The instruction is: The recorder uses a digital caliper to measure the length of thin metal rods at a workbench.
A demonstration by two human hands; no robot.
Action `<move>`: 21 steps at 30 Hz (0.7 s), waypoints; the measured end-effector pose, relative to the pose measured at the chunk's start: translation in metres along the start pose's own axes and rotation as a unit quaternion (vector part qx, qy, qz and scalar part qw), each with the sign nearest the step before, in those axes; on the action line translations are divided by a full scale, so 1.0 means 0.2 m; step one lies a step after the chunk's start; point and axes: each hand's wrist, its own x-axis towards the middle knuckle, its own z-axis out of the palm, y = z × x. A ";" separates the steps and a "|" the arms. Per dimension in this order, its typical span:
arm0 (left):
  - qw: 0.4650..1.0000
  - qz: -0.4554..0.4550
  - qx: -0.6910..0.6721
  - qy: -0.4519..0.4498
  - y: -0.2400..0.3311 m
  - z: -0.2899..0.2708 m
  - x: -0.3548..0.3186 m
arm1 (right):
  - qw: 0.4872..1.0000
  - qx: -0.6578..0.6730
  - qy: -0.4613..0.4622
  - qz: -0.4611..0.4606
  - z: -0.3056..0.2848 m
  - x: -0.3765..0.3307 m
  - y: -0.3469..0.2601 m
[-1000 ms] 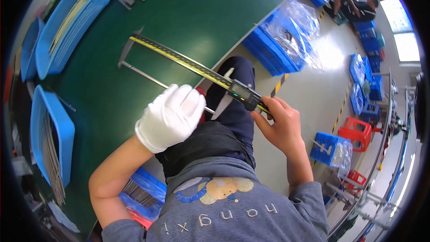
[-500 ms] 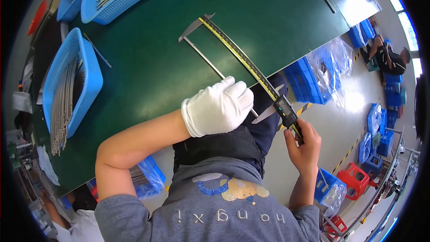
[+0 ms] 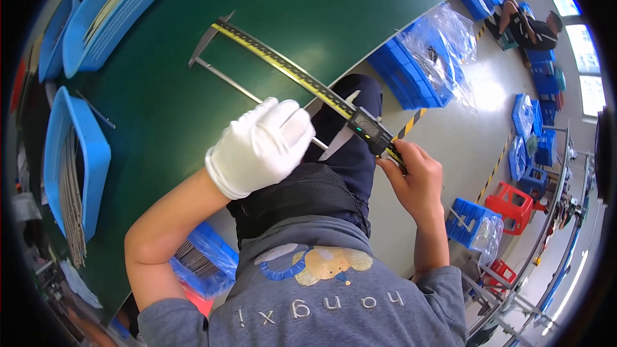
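Over the near edge of a dark green table [image 3: 193, 109], a long digital caliper [image 3: 292, 77] with a yellow scale, long axis running diagonally from upper left to lower right, fixed jaw end pointing up and left over the tabletop, display slider [image 3: 364, 127] low and right, past the table edge and above a dark-trousered lap. Beneath the beam and roughly parallel to it, a thin metal rod [image 3: 228, 83], spanning from the fixed jaw toward the sliding jaw. Left hand [image 3: 260, 148], in a white glove, curled loosely with fingers bent over the near end of the rod, grip itself hidden under the glove, so cannot tell how firmly closed. Right hand [image 3: 414, 177], bare, fingers closed around the caliper's lower right end just below the display. On the table's left side, blue plastic trays [image 3: 96, 154] loaded with bundles of thin metal rods, more trays [image 3: 122, 9] further up. Beyond the table, a pale grey workshop floor with yellow-and-black striped tape [image 3: 411, 122], blue crates in clear plastic bags [image 3: 424, 58], red stools [image 3: 514, 202], and another person [image 3: 530, 26] seated far off at upper right.
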 end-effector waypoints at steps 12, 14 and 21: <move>0.999 0.009 0.011 0.038 -0.04 0.03 0.00 | 1.000 0.001 -0.007 -0.018 0.01 0.00 -0.02; 1.000 -0.008 -0.007 0.029 -0.04 0.02 0.00 | 0.999 -0.002 -0.032 -0.014 -0.01 0.01 -0.04; 0.999 -0.011 -0.030 0.031 -0.04 0.02 -0.01 | 0.999 -0.006 -0.038 -0.009 0.00 0.00 -0.04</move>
